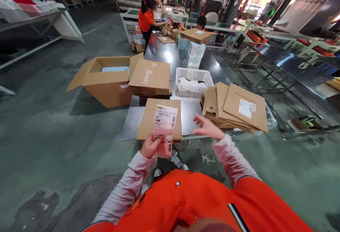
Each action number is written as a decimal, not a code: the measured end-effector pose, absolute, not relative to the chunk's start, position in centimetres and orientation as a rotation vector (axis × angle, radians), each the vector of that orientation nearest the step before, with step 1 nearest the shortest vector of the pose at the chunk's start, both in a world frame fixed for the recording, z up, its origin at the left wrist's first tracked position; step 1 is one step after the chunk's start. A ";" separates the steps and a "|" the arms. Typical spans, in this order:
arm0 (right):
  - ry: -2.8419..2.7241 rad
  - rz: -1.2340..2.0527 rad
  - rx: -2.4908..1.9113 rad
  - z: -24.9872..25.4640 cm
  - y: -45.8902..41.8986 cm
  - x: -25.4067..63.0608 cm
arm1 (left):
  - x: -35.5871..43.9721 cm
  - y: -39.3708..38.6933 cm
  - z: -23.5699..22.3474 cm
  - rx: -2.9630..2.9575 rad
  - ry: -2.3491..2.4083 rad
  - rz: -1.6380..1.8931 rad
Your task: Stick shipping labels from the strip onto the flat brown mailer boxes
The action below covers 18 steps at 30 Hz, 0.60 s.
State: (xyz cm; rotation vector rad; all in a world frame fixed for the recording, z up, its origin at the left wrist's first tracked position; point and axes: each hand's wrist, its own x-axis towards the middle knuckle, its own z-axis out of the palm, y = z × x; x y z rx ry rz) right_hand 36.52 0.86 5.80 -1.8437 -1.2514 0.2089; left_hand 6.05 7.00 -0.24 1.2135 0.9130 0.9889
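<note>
My left hand [151, 146] pinches a strip of printed shipping labels [165, 120] between thumb and fingers. The strip hangs over the near edge of a cardboard box [146, 119] that lies flat at the table's front. My right hand [207, 126] is in the air to the right of that box, fingers stretched and apart, with nothing in it. Just beyond it leans a stack of flattened cartons [244, 110], the top one bearing a white label [245, 108].
A pile of printed boxes [151, 74] stands behind the flat box, with a large open carton [108, 88] to its left. A white plastic basket [192, 93] holds small items. Light-blue boxes [196, 53] stand farther back on the metal table [186, 117]. Two co-workers in orange [146, 19] are at the far end.
</note>
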 end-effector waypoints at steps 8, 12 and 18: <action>-1.353 1.172 -1.299 -3.0 2.4 21.0 | 4.6 6.3 -1.6 1.213 1.059 0.921; -1.394 1.107 -1.394 -1.7 3.2 22.1 | 5.1 6.0 -2.6 1.083 1.162 0.954; -1.668 0.856 -1.531 -0.6 4.3 22.9 | 6.7 3.8 -4.5 1.101 1.376 1.037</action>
